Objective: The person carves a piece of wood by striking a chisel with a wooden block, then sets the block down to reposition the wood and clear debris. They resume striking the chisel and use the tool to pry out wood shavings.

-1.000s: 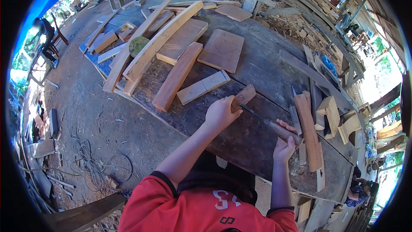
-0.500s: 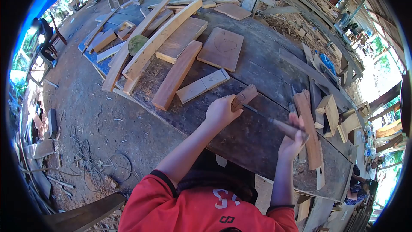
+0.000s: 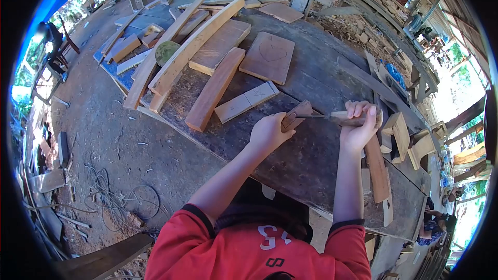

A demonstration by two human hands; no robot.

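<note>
Low over the dark workbench (image 3: 290, 166), my left hand (image 3: 270, 134) is closed around a small reddish-brown wooden block (image 3: 299, 113); part of the block is covered by my fingers. My right hand (image 3: 359, 128) grips the thick wooden handle of a chisel (image 3: 342, 119). Its thin dark blade points left and meets or overlaps the block; whether it touches cannot be made out. A pale marked wood strip (image 3: 246, 102) lies just beyond my left hand. Under my right forearm's outer side rests a curved reddish wood piece (image 3: 377, 168).
Farther left lie a square board with a heart outline (image 3: 267, 57), a long reddish bar (image 3: 215, 91) and long curved slats (image 3: 197, 41). Notched pale blocks (image 3: 398, 136) stand at the right. A coiled cable (image 3: 111, 199) is on the ground. A seated person (image 3: 53, 46) is far left.
My right hand has risen and moved away from my body, bringing the chisel level with the block, its blade now at the block. My left hand and the block have barely shifted.
</note>
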